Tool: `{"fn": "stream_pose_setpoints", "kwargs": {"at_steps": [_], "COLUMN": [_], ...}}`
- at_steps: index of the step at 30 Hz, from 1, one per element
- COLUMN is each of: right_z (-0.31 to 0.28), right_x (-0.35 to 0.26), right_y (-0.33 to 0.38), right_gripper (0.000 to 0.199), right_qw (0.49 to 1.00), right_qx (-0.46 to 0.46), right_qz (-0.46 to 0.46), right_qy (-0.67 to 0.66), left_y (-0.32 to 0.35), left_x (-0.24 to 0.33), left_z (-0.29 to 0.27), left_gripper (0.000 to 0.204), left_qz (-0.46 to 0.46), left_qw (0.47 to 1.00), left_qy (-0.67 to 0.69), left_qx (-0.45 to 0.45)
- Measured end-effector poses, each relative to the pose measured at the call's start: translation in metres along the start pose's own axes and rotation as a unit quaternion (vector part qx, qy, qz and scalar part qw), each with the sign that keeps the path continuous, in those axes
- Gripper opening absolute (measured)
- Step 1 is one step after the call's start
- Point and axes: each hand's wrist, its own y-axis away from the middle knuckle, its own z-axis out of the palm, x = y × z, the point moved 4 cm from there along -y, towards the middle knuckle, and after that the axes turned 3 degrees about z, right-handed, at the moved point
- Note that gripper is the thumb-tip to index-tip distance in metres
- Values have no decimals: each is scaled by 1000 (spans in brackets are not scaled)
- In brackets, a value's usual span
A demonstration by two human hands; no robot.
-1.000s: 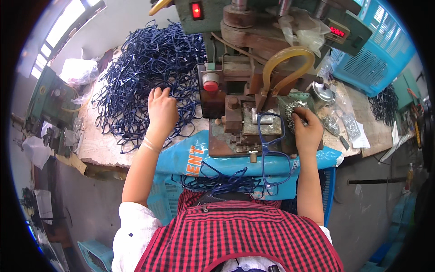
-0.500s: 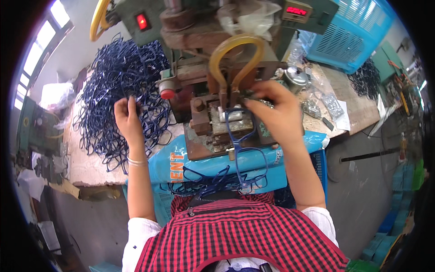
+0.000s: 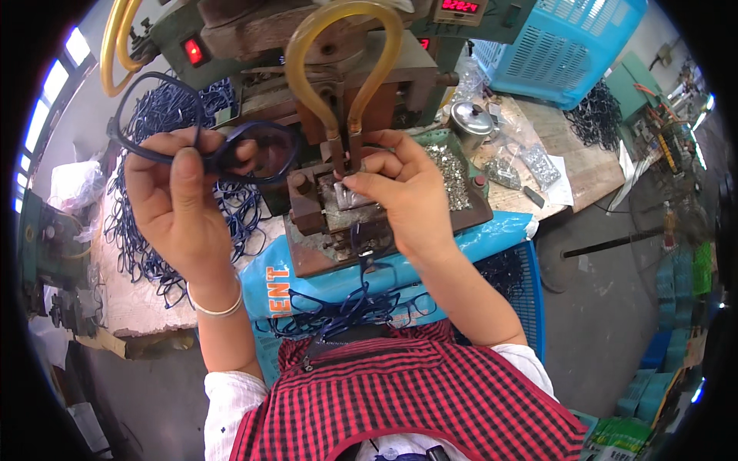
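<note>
My left hand (image 3: 181, 203) is raised at the left with its fingers closed round a dark blue eyeglass frame (image 3: 265, 154), held close to the camera. My right hand (image 3: 415, 200) is at the press, thumb and fingertips pinched beside two upright metal electrodes (image 3: 344, 154). Whatever those fingertips hold is too small or hidden to make out. Just below them is a metal fixture block (image 3: 352, 198). Another blue eyeglass frame (image 3: 378, 270) hangs down from the front of the fixture, its upper part partly hidden by my right hand.
Tangled blue frames (image 3: 181, 111) heap on the table at the left. Small silver parts (image 3: 452, 173) fill a tray right of the fixture. A yellow hose (image 3: 392, 27) loops above. More frames (image 3: 346, 311) lie before me on blue plastic (image 3: 492, 230). A lidded metal pot (image 3: 470, 119) stands farther right.
My left hand has come from the heap, up and nearer, now with an eyeglass frame in it. My right hand has closed in on the electrodes. The whole view has shifted.
</note>
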Motion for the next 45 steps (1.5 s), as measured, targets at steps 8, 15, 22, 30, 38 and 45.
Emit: {"fn": "stream_pose_setpoints", "kwargs": {"at_steps": [8,15,22,30,38,45], "right_z": [-79,-145,-151,-150,-142,-132], "right_x": [-14,14,24,27,22,27], "right_y": [24,6,5,5,6,8], "right_gripper": [33,12,10,11,11,17], "right_qw": [774,681,731,811,899,856], "right_qx": [97,194,194,242,193,211], "right_qz": [-215,-232,-227,-180,-167,-135], "right_qy": [588,667,614,502,355,452], "left_y": [43,75,85,111,22,54], "left_x": [33,9,-2,30,32,-90], "left_z": [27,68,67,40,-80,-186], "left_gripper": [21,24,18,28,22,32], "left_qz": [154,301,324,245,77,-63], "left_qw": [940,841,833,855,769,648], "left_qy": [-226,-262,-276,-328,-619,-671], "left_qx": [-206,-365,-354,-318,-142,-354]}}
